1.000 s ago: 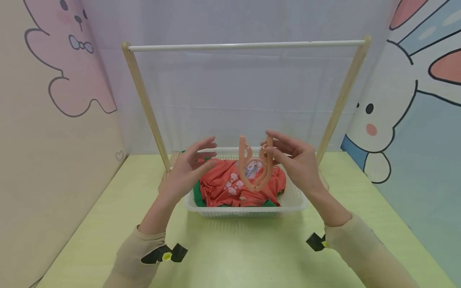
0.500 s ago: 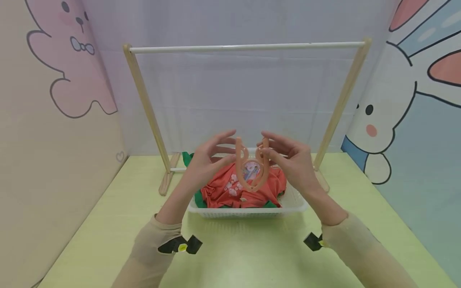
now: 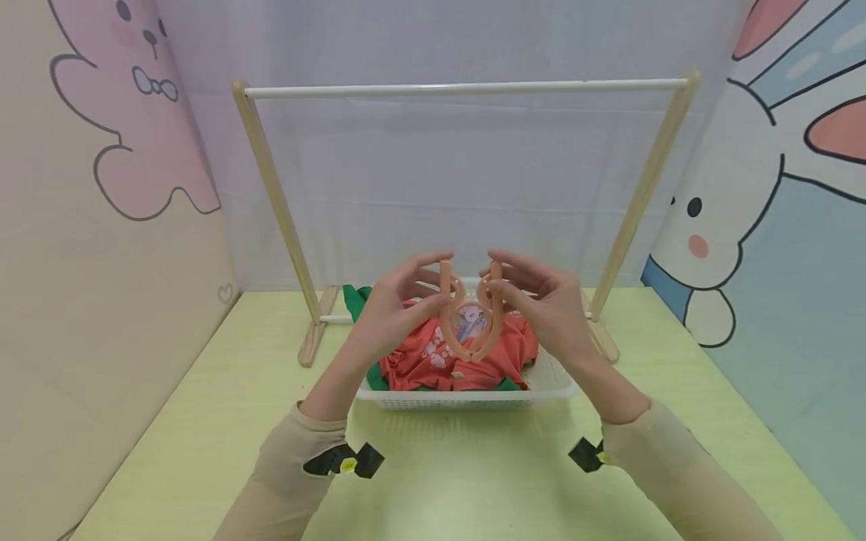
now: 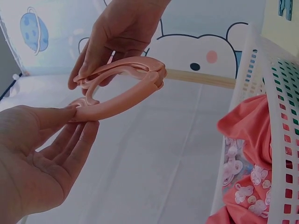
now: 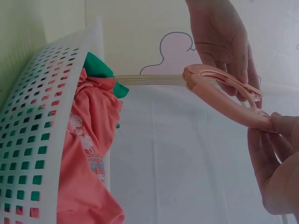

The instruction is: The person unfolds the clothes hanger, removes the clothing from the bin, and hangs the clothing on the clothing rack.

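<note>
A peach-pink folding clothes hanger (image 4: 119, 103) is folded into a narrow U, its two arms upward and its joint lowest in the head view. My left hand (image 3: 392, 308) pinches the end of the left arm between thumb and fingers. The right hand (image 3: 556, 308) pinches the opposite end the same way. Behind the hanger, red clothing (image 3: 419, 357) with a white floral pattern lies in a white basket (image 3: 467, 395). Some green fabric (image 5: 98, 65) shows beneath and beside the red.
A rack with a white top rail (image 3: 467, 89) and wooden side posts (image 3: 279, 195) stands behind and around the basket. Basket and rack stand on a pale yellow-green table (image 3: 460, 481). Walls with cartoon animals enclose both sides.
My left hand has moved right from beside the hanger and now grips its left end. The hanger's two arms have drawn slightly closer together, and the right hand has shifted a little left.
</note>
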Action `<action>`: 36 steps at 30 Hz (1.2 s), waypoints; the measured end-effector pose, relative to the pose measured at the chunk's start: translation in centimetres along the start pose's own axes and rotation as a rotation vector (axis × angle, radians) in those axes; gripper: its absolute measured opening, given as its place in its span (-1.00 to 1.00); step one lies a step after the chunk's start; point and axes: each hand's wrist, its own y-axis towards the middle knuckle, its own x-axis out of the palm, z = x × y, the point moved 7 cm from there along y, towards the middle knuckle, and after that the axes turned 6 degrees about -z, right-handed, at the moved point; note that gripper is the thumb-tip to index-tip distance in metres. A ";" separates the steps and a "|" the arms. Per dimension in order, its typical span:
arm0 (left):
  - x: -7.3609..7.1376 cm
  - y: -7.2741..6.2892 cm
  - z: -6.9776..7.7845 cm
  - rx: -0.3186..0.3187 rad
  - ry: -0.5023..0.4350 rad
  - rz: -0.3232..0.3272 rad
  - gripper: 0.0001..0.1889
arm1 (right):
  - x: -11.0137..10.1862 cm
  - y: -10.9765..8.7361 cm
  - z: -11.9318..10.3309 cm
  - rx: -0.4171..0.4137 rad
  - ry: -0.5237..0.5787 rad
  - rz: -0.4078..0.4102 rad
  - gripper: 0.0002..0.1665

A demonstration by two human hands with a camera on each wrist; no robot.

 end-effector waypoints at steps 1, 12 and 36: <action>0.0 0.0 0.0 0.002 -0.001 0.000 -0.46 | 0.0 0.0 0.0 0.004 -0.002 0.004 -0.54; -0.5 -0.2 -0.1 -0.022 -0.003 0.039 -0.47 | -0.2 0.1 -0.4 0.007 -0.006 0.006 -0.55; -4.2 -1.2 -1.0 -0.037 -0.161 0.166 -0.43 | -2.9 -0.4 -0.5 -0.060 -0.241 -0.054 -0.66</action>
